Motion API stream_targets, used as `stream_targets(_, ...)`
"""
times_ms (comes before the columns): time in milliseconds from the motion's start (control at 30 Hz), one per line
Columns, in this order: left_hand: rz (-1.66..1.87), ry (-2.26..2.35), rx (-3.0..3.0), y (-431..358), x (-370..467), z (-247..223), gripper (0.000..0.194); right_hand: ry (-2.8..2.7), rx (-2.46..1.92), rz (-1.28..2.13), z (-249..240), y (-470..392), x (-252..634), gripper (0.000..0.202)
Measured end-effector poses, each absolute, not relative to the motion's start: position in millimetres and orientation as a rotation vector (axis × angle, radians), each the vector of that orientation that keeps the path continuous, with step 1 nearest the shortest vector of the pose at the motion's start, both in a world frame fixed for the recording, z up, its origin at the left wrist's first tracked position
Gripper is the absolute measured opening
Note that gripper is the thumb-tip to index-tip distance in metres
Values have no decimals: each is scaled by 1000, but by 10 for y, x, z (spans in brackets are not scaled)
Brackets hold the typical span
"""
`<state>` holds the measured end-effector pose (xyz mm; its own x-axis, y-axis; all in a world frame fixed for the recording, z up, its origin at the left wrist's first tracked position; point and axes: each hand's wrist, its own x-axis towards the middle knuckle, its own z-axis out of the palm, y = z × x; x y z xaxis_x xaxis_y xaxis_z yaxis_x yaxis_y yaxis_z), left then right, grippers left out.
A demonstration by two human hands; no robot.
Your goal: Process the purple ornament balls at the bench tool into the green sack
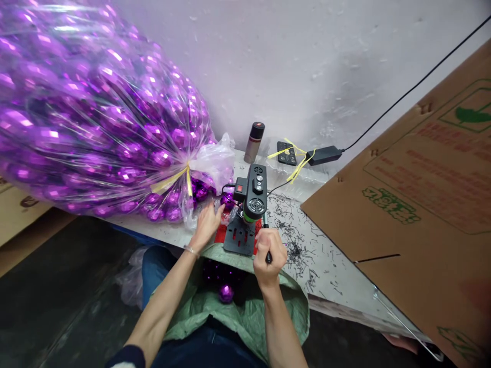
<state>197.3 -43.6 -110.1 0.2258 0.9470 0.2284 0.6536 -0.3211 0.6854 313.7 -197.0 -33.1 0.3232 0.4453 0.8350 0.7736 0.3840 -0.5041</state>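
My right hand (pixel 270 252) is wrapped round a black screwdriver-like handle at the right side of a small black device (pixel 256 191) on a slotted black base plate (pixel 238 237). My left hand (pixel 208 222) is left of the device, fingers bent beside purple shiny balls (pixel 227 200) at the mouth of a clear bag (pixel 111 122); what its fingertips hold is too small to tell. Below the hands an open green sack (pixel 195 317) lies over my lap, with a purple ball (pixel 226 293) and others inside it.
A dark-capped bottle (pixel 254 143), a black flat panel (pixel 286 153) and a black power adapter (pixel 324 155) with yellow ties stand near the wall. Black bits (pixel 295 250) litter the table's right part. A large cardboard box (pixel 414 204) leans at the right.
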Motion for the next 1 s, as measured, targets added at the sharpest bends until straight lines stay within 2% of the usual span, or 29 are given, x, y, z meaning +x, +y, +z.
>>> stream_targets(167,527,1664,2110,-86,2408,-959,42,-1338,-1243,-348,-313,-1973,3154,30)
stream_targets(267,618,1633,2031,-125,2369,-964,42,-1347,-1237,-361,-306,-1971,3166,29)
stream_targets(433,1021,1320,1696,-447,1915,-1038,69,-1369,-1239,-343,-240,-1976,3180,28)
stream_targets(567,954,889,1354,-866,1743,-1106,65,-1341,-1275,-312,-161,-1984,3172,28)
stream_targets(700,842,775,1157,-1071,1877,-1205,56,-1354,-1294,-303,-128,-1996,3175,27)
stream_targets(900,961,1000,1516,-1066,2101,-1398,65,-1400,-1292,-324,-156,-2015,3202,26)
stream_targets(1000,975,1095,1757,-1069,2145,-1415,59,-1404,-1295,-326,-172,-2023,3207,25)
